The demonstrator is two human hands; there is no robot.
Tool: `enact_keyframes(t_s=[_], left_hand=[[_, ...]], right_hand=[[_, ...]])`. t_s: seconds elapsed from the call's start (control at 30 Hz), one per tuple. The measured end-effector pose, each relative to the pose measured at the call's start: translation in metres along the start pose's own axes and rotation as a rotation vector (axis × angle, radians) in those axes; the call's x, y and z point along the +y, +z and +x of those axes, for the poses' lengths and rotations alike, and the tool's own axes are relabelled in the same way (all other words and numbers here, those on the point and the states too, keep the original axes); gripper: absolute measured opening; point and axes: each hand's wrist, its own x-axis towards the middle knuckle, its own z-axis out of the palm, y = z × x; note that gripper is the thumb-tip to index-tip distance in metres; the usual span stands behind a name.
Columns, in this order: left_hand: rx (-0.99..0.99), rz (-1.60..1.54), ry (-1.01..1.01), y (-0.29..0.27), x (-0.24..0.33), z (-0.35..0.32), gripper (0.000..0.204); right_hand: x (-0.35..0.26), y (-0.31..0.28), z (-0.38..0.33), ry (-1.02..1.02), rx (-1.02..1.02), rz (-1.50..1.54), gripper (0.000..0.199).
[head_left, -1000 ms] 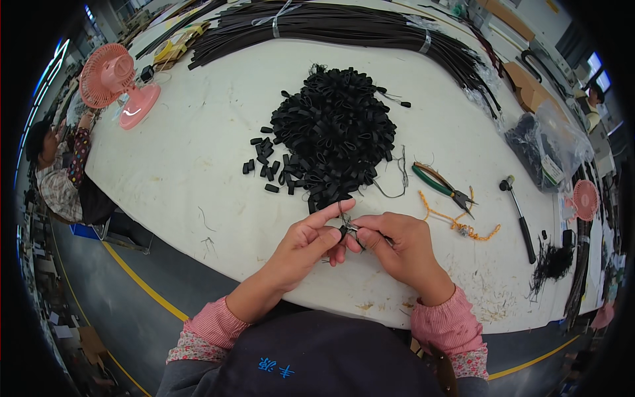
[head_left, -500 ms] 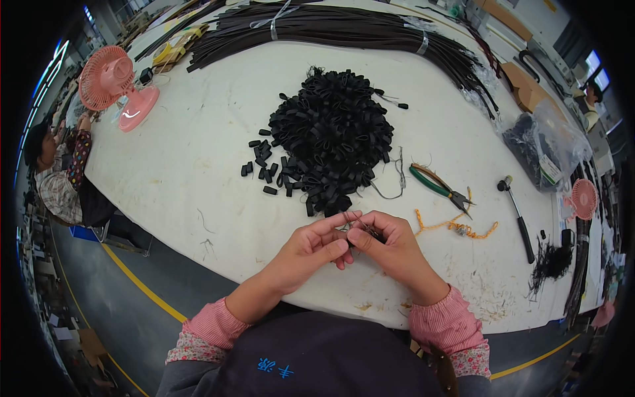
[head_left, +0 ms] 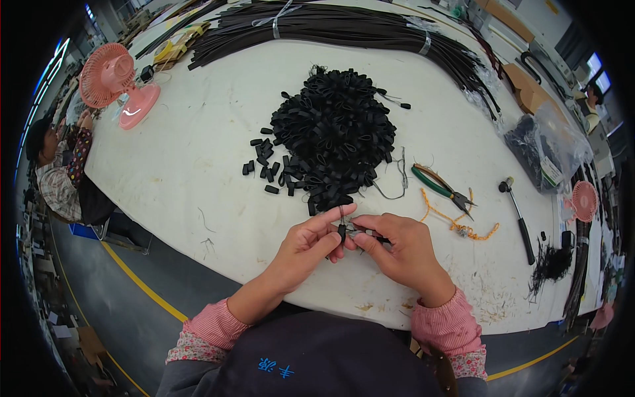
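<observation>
My left hand (head_left: 305,239) pinches a small black strap loop (head_left: 342,231) between thumb and fingers, with dark threads looped up over the index finger. Close beside it, my right hand (head_left: 402,246) is closed on a slim dark tool with a greyish tip, mostly hidden by the fingers; its kind cannot be made out. The tip meets the threads by the black loop. Just beyond both hands lies a large heap of black strap loops (head_left: 334,135), with several loose ones at its left side.
On the white table (head_left: 192,159), green-handled pliers (head_left: 433,182), an orange cord (head_left: 456,221) and a hammer (head_left: 517,218) lie to the right. A bundle of black strips (head_left: 344,30) spans the back. A pink fan (head_left: 112,83) stands left, near another person (head_left: 59,172).
My right hand has turned and shifted slightly right. The black loop in my left fingers now stands upright and shows clearly, and the tool's greyish tip has come into view.
</observation>
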Motion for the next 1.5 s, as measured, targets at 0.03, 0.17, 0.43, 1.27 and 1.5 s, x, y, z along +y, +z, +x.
enact_keyframes(t_s=[0.03,0.17,0.43,1.27,1.5], left_hand=[[0.006,0.017,0.005,0.000,-0.001,0.000,0.046],[0.003,0.062,0.028,0.001,-0.005,0.000,0.047],[-0.043,0.129,0.055,0.003,-0.002,-0.001,0.049],[0.154,0.440,0.151,-0.006,0.008,0.000,0.025],[0.081,-0.021,-0.041,-0.004,0.000,0.012,0.028]], right_hand=[[0.001,0.002,0.000,0.000,-0.001,0.000,0.022],[0.001,0.006,0.001,-0.145,0.098,-0.126,0.020],[0.005,0.007,0.000,-0.291,0.192,-0.296,0.015],[0.003,0.017,0.004,-0.158,0.327,-0.313,0.030],[-0.004,0.023,0.000,-0.383,0.303,-0.487,0.033]])
